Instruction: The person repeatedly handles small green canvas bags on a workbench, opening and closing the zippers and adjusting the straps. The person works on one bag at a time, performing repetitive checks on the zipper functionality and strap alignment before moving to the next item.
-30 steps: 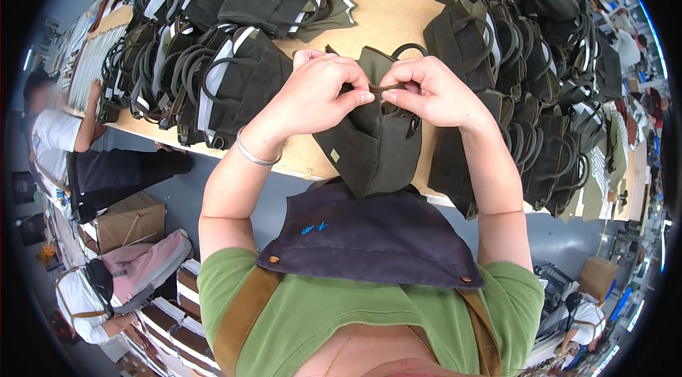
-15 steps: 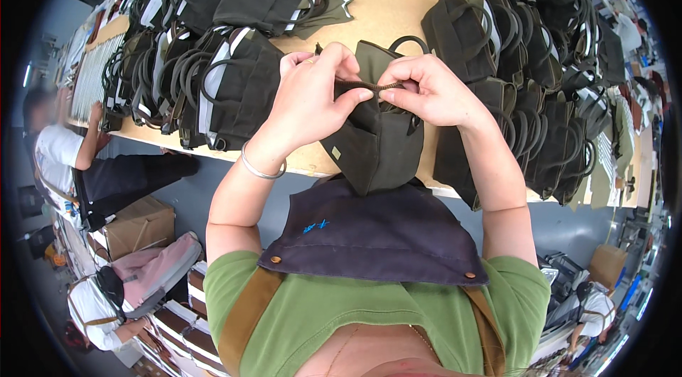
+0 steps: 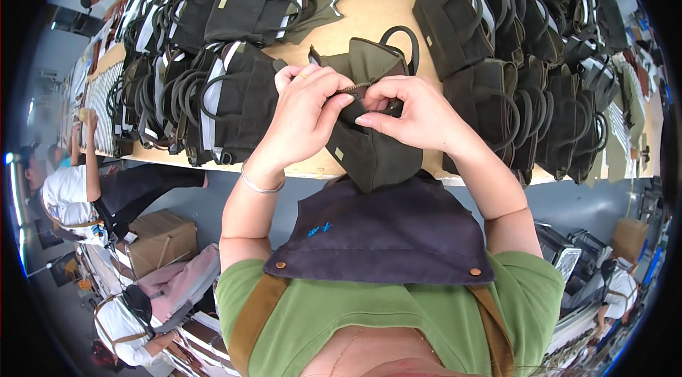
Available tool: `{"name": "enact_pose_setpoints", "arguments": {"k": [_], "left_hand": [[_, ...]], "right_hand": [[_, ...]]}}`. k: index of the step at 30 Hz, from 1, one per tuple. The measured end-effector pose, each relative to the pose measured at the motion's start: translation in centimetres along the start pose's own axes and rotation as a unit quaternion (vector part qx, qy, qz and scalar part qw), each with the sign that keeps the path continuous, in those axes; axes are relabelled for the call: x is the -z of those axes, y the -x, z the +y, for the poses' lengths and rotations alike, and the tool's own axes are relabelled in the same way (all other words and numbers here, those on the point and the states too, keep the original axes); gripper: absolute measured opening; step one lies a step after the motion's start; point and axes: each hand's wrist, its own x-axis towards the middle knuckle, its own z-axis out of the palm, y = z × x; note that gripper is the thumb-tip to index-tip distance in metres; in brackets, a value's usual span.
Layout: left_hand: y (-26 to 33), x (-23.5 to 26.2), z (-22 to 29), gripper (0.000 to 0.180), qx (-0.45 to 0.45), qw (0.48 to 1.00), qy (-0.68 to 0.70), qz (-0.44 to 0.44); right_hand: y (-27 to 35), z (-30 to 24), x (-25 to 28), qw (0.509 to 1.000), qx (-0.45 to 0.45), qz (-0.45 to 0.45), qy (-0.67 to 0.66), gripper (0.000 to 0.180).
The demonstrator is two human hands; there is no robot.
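A dark olive handbag [image 3: 380, 160] stands at the table's front edge, close to my apron. Its top opening shows a lighter olive lining [image 3: 373, 57], and one looped handle [image 3: 413, 43] sticks up at the far right. My left hand [image 3: 307, 110] pinches the brown zipper [image 3: 359, 87] along the opening between thumb and fingers. At the right end of that zipper, my right hand [image 3: 415, 112] has its fingers curled over the bag's edge, the thumb lying lower against the front. The right fingertips are partly hidden.
Rows of similar dark bags stand on the table at left [image 3: 238, 93] and right [image 3: 486, 100]. Another bag [image 3: 256, 7] lies farther back. On the left are a person in a white shirt [image 3: 71, 196] and a cardboard box [image 3: 160, 242].
My right thumb has left the zipper and dropped down the bag's front. The zipper, level between both pinches before, now slants up to the right. The whole view has shifted slightly.
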Motion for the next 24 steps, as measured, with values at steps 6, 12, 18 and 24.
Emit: {"name": "enact_pose_setpoints", "arguments": {"k": [6,12,18,24], "left_hand": [[0.0,-0.3,0.2,0.005,0.001,1.0,0.0,-0.008],[-0.9,0.1,0.0,0.011,0.06,0.995,0.08,-0.028],[-1.2,0.3,-0.4,0.017,0.021,0.997,0.072,-0.004],[-1.0,-0.2,-0.4,0.016,0.029,0.998,0.062,0.001]], "right_hand": [[-0.2,-0.7,0.2,0.998,-0.063,-0.021,0.012,0.017],[0.0,1.6,0.2,0.999,-0.034,0.011,-0.02,0.014],[0.3,1.9,0.4,0.997,-0.013,0.047,-0.056,0.012],[0.4,1.9,0.8,0.991,-0.044,0.077,-0.103,0.01]]}}
